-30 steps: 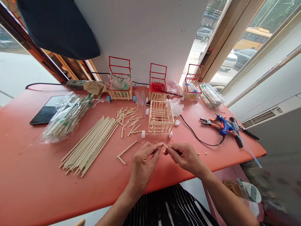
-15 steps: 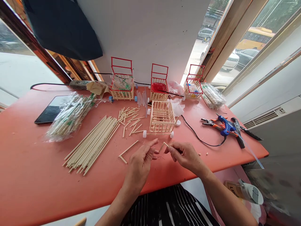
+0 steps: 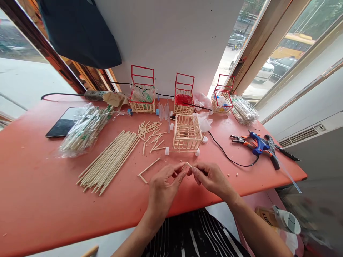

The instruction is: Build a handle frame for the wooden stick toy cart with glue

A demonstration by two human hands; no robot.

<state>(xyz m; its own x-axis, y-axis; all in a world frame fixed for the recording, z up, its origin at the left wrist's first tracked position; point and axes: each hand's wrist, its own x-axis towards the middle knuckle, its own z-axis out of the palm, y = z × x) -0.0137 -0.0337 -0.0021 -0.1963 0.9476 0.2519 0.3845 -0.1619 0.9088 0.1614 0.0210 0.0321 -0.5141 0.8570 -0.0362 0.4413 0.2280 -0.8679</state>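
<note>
Near the table's front edge, my right hand (image 3: pixel 211 178) pinches a short wooden stick piece (image 3: pixel 189 165). My left hand (image 3: pixel 167 182) meets it from the left, thumb and fingers closed around the other part of that joined piece, which is mostly hidden. Just beyond both hands stands a small wooden stick cart (image 3: pixel 187 134) with white wheels. Left of my left hand, two sticks joined in an L (image 3: pixel 148 167) lie flat. Short cut sticks (image 3: pixel 150 132) are scattered behind it, and a bundle of long sticks (image 3: pixel 108 162) lies further left.
Several carts with red handles, one at the back left (image 3: pixel 143 101), line the wall. A blue glue gun (image 3: pixel 259 144) and pliers (image 3: pixel 241 141) lie at right, with a black cable (image 3: pixel 222 151) curving towards the cart. Bagged sticks (image 3: pixel 84 134) and a tablet (image 3: pixel 63 123) sit at left.
My left hand's spread fingers have closed onto the small stick piece by my right hand. The whole view has shifted slightly, so the table's items appear a little further right.
</note>
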